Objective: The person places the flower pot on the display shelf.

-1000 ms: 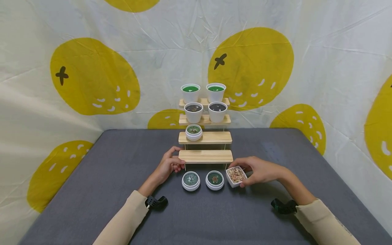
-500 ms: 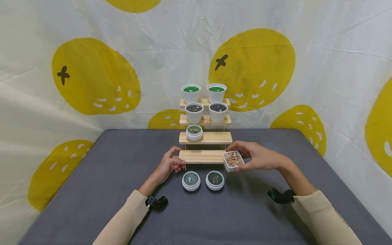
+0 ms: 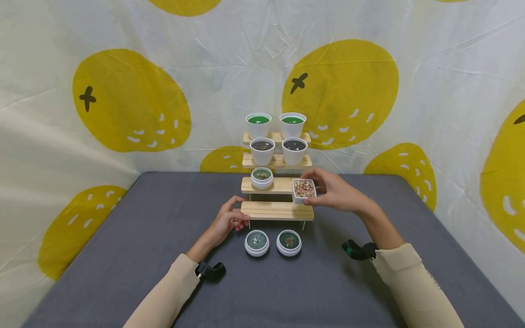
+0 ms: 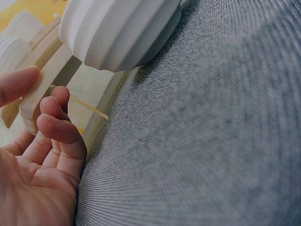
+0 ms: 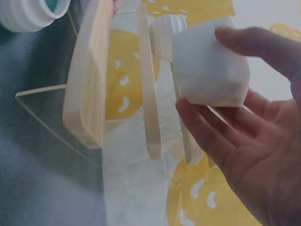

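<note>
My right hand [image 3: 342,193] grips a small square white bowl [image 3: 304,188] of pinkish-tan chips between thumb and fingers. The bowl overlaps the right end of the second step of a wooden tiered stand [image 3: 276,212]. In the right wrist view, the bowl [image 5: 211,70] shows its smooth outer side, thumb above and fingertips below. My left hand [image 3: 225,219] holds the left end of the stand's lowest step. The left wrist view has its thumb [image 4: 19,84] at the step's upper face, with fingers curled by the underside. A round white pot [image 3: 261,177] stands left on the second step.
Two round white pots, one with bluish filling [image 3: 256,243] and one with dark green filling [image 3: 289,243], stand on the grey cloth before the stand. White cups with dark filling [image 3: 294,152] and green filling [image 3: 292,125] fill the upper steps. A patterned curtain [image 3: 229,91] hangs behind.
My right hand has lifted the square bowl from beside the front pots up past the lowest step to the second step's right end. The left hand has stayed at the stand.
</note>
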Demonstrator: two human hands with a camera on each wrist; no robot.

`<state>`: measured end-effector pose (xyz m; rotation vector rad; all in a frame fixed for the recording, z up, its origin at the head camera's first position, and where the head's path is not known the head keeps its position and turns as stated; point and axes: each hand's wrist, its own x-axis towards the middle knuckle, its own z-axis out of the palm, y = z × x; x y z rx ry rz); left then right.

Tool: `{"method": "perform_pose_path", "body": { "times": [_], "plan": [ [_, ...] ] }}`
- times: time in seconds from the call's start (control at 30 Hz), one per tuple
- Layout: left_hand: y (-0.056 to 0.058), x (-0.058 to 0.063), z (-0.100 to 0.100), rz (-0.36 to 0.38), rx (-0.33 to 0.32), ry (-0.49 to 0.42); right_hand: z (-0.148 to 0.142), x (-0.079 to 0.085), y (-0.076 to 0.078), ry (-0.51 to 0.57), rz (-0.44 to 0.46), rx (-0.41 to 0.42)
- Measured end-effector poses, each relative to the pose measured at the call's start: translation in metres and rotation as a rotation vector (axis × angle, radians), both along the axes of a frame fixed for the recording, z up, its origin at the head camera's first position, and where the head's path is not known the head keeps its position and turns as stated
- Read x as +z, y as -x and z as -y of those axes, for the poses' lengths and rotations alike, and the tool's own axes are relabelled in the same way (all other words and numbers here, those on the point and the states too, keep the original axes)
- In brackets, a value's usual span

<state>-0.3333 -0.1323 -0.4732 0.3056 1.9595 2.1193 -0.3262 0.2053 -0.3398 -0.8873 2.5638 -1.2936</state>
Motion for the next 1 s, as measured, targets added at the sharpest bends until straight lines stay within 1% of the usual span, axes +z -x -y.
{"method": "perform_pose_path", "body": {
  "times": [0.2, 0.37, 0.53, 0.73, 1.0],
  "plan": [
    [-0.001, 0.000, 0.001, 0.010, -0.003, -0.010, 0.012, -0.004, 0.010, 0.076, -0.008, -0.103],
    [-0.001, 0.001, -0.001, 0.008, 0.000, -0.009, 0.017, -0.008, 0.015, 0.098, -0.020, -0.211],
    [0.000, 0.000, 0.000, 0.004, 0.003, -0.004, 0.021, -0.014, 0.021, 0.122, -0.013, -0.276],
    [0.000, 0.001, -0.001, 0.002, 0.008, -0.006, 0.026, -0.020, 0.024, 0.160, -0.014, -0.292],
    [0.000, -0.001, -0.001, 0.014, 0.004, -0.006, 0.027, -0.024, 0.024, 0.168, -0.006, -0.311]
  ]
}}
